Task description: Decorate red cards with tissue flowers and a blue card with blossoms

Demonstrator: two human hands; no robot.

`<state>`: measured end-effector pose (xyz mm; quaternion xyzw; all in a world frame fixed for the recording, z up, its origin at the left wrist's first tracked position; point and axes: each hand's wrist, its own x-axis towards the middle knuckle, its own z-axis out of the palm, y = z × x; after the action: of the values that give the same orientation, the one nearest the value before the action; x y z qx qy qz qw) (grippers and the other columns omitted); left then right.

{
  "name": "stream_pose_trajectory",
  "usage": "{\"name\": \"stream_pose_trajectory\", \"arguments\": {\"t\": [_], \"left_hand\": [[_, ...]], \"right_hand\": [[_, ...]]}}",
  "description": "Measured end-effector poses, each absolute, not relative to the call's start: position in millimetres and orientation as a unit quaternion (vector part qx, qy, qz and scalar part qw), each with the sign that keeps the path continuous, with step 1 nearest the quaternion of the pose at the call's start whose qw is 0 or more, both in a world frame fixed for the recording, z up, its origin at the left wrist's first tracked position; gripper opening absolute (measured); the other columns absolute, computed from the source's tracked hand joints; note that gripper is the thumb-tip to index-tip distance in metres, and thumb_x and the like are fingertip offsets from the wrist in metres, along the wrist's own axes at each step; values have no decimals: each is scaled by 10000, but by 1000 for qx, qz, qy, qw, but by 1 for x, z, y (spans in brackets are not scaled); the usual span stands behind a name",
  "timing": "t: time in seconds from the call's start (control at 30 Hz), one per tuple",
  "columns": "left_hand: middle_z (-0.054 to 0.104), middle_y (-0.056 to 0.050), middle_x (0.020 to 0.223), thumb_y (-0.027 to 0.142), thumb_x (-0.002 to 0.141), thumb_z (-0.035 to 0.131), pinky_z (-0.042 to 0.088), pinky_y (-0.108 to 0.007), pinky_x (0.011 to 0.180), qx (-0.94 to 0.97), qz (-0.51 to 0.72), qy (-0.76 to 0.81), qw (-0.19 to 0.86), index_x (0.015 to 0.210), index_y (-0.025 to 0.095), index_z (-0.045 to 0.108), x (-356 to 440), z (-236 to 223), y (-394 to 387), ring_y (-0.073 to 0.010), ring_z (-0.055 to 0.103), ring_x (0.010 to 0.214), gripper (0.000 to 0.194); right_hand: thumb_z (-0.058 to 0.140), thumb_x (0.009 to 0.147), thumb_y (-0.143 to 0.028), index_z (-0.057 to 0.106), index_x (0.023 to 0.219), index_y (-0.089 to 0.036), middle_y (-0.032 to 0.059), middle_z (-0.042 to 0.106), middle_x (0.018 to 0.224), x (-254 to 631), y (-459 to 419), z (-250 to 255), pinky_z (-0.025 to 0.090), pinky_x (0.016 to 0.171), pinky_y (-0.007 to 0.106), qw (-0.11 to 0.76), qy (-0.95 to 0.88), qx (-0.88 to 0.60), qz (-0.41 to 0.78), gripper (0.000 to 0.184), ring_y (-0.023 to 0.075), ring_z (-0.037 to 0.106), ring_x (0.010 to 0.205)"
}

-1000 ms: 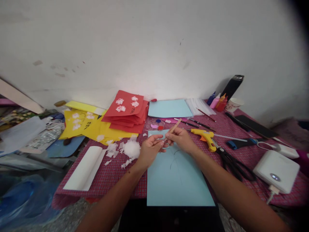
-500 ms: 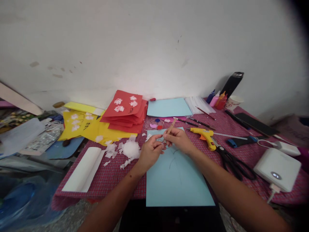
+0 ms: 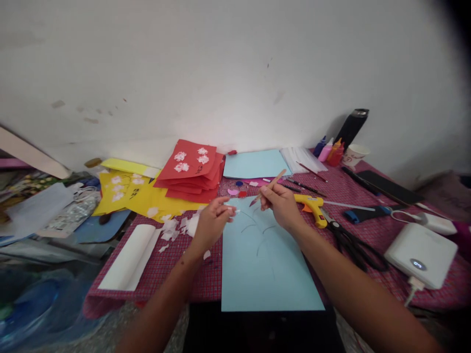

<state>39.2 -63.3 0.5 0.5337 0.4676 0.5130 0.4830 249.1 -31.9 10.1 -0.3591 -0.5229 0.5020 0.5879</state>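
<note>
My right hand [image 3: 276, 203] grips a wooden-handled paintbrush [image 3: 276, 179] above the top of a light blue sheet [image 3: 270, 274]. The brush's dark tip points down and to the left. Thin dark curved lines run across the sheet's upper half. Beyond the sheet's left edge, my left hand [image 3: 213, 220] is closed in a pinch on a small white paper scrap [image 3: 237, 211] that shows at its fingertips. White torn paper pieces [image 3: 171, 229] and a white fluffy pile [image 3: 192, 224], partly hidden by this hand, lie on the cloth.
Red cards [image 3: 187, 164] with white flowers and yellow cards [image 3: 114, 191] stand back left. A white paper roll [image 3: 128, 257] lies left. To the right are a yellow glue gun [image 3: 311, 206], black scissors [image 3: 353, 245], a white power bank [image 3: 423, 255] and paint bottles [image 3: 334, 154].
My hands have moved apart: the left went left and towards me, the right slightly right with the brush. More of the sheet's curved lines now shows.
</note>
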Motion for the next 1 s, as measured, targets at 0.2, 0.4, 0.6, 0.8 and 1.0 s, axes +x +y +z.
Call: {"name": "stream_pose_trajectory", "arguments": {"t": [0.2, 0.4, 0.6, 0.8, 1.0], "left_hand": [[754, -66, 969, 208, 720, 711, 529, -330, 815, 639, 443, 513, 363, 1035, 230, 733, 14, 10, -33, -230, 690, 853, 317], [747, -44, 1068, 198, 768, 646, 463, -371, 973, 673, 435, 526, 284, 1039, 257, 748, -5, 5, -37, -256, 658, 1022, 296], [741, -57, 1060, 263, 846, 585, 485, -379, 935, 685, 388, 584, 198, 1050, 240, 725, -34, 10, -62, -246, 667, 999, 248], [623, -98, 1307, 149, 816, 545, 402, -452, 1078, 828, 254, 491, 100, 982, 206, 701, -56, 8, -99, -261, 534, 1255, 235], [474, -114, 1469, 157, 788, 601, 315, -506, 1149, 871, 188, 450, 47, 1050, 204, 682, -51, -2, -111, -294, 383, 1393, 278]], "right_hand": [[663, 854, -426, 579, 711, -190, -22, 569, 599, 248, -30, 4, 399, 476, 246, 562, -543, -361, 509, 289, 105, 493, 488], [679, 835, -443, 590, 714, -191, -23, 572, 606, 247, -30, 2, 415, 478, 244, 557, -538, -365, 517, 293, 104, 497, 499], [681, 832, -442, 592, 701, -183, -17, 570, 598, 246, -29, 1, 408, 467, 244, 550, -544, -379, 508, 303, 102, 499, 488], [676, 841, -442, 571, 702, -182, -26, 564, 595, 245, -30, -2, 403, 470, 231, 542, -553, -377, 508, 313, 93, 493, 486], [669, 851, -436, 574, 700, -184, -28, 565, 599, 244, -29, -6, 403, 476, 229, 535, -560, -382, 504, 308, 95, 498, 492]]}}
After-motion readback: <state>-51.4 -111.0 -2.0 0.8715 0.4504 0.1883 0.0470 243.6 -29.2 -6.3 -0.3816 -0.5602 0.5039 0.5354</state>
